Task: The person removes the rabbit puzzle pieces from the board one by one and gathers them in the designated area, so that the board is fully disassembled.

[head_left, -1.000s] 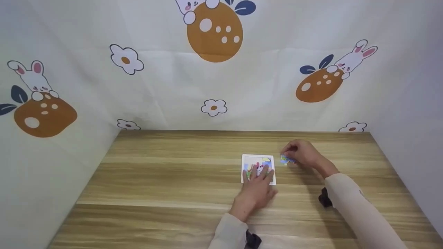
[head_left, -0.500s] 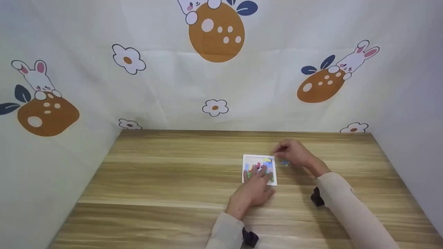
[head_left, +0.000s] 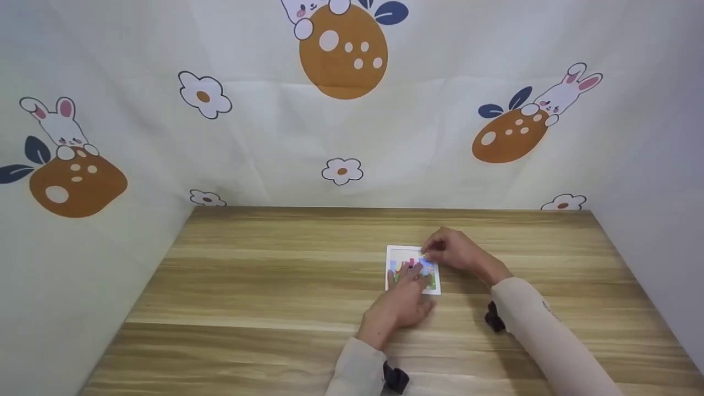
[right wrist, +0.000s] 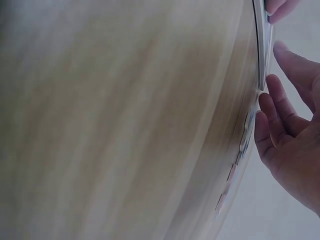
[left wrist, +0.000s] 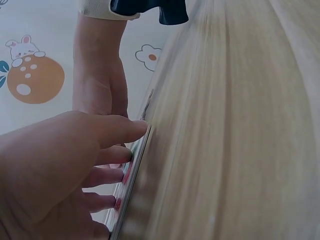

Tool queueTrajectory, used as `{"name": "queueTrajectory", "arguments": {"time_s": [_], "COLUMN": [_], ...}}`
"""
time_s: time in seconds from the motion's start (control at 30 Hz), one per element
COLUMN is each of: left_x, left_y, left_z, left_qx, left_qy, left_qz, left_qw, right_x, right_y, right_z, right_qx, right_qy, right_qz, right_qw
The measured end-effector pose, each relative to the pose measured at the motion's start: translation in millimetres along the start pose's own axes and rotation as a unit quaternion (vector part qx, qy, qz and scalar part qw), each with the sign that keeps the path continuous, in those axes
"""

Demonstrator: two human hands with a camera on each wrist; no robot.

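A small white-framed jigsaw puzzle [head_left: 388,254] with a colourful picture lies flat on the wooden table. My left hand [head_left: 401,300] rests on its lower part with fingers spread; in the left wrist view the thumb [left wrist: 132,131] lies by the board's near edge. At the upper right corner of the puzzle is my right hand [head_left: 454,250], its fingers bent and the fingertips at a yellow and blue part of the picture. Whether it pinches a piece there cannot be made out. Loose puzzle pieces [right wrist: 245,137] lie on the table beneath the right hand in the right wrist view.
The wooden table [head_left: 264,275] stretches to the left and in front of the puzzle. Fabric walls [head_left: 264,121] printed with rabbits and oranges enclose the back and sides. A dark wrist strap [head_left: 396,378] shows at the left sleeve.
My right hand has moved left from the loose pieces beside the puzzle to its upper right corner. The left hand has stayed on the board almost unmoved.
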State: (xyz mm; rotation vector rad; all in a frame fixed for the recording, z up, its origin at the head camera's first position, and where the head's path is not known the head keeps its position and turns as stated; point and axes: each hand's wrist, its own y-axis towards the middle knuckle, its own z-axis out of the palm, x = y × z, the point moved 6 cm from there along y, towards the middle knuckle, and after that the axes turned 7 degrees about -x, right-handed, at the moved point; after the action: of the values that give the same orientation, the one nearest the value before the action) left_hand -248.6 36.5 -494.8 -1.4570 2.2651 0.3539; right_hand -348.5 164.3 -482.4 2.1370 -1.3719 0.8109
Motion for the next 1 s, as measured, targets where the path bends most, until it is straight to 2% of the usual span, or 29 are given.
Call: {"name": "queueTrajectory", "arguments": {"time_s": [0.2,0.43,0.73,1.0], "left_x": [1.0,3.1,3.4,2.3], "left_y": [-1.2,-1.7,-1.5,-3.2], "left_z": [-0.9,-1.7,-0.5,-1.1], "left_qx": [-0.005,-0.016,-0.01,-0.01], "left_qy": [-0.003,0.003,0.006,0.004], "left_qz": [0.006,0.022,0.014,0.016], "left_qw": [1.0,0.9996,0.9998,0.9998], "right_x": [6.4,6.5,8.8,8.0], "right_y": [2.3,3.3,2.9,2.4], "right_z": [3.4,6.8,7.9,9.3], "right_qx": [0.006,0.018,0.021,0.018], "right_qy": [-0.019,-0.032,-0.017,-0.02], "right_qz": [-0.035,-0.033,-0.054,-0.042], "right_qw": [0.9992,0.9988,0.9981,0.9988]}}
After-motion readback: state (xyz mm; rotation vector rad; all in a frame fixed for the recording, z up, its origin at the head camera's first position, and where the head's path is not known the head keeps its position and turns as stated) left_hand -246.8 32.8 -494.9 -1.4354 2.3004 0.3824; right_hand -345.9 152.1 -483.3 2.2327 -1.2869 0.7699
